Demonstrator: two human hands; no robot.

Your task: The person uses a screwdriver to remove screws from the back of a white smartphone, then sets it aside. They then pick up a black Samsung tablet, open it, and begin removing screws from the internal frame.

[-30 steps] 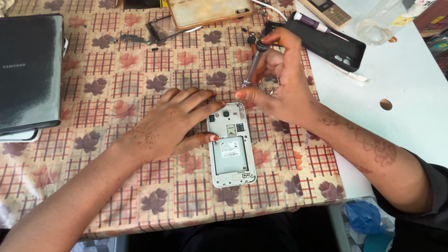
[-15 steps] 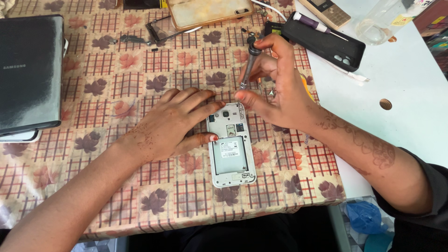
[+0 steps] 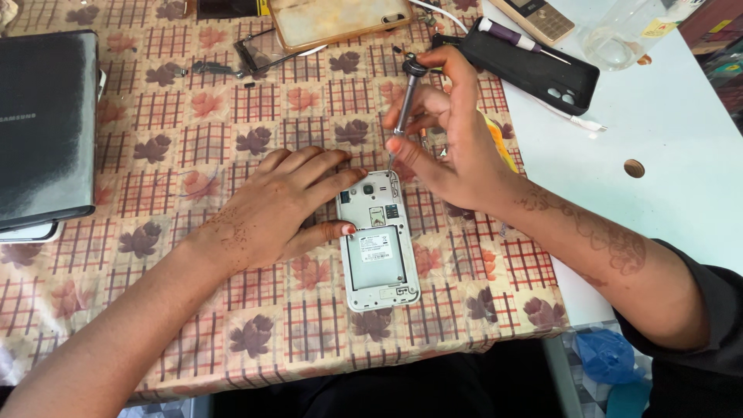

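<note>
While the left hand (image 3: 282, 203) lies flat and open against the phone (image 3: 377, 240), the right hand (image 3: 449, 135) pinches a screwdriver (image 3: 405, 101) — tip at the phone's top corner.

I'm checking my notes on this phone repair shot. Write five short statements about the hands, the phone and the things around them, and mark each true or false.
1. The right hand holds a small screwdriver with its tip at the top edge of the white phone. True.
2. The left hand lies flat beside the phone, fingers touching its side. True.
3. The phone's back cover is on. False: the back is off and the empty battery bay shows.
4. The black phone case lies under the left hand. False: it lies beyond the right hand, on the white table.
5. A dark laptop lies at the left. True.
</note>
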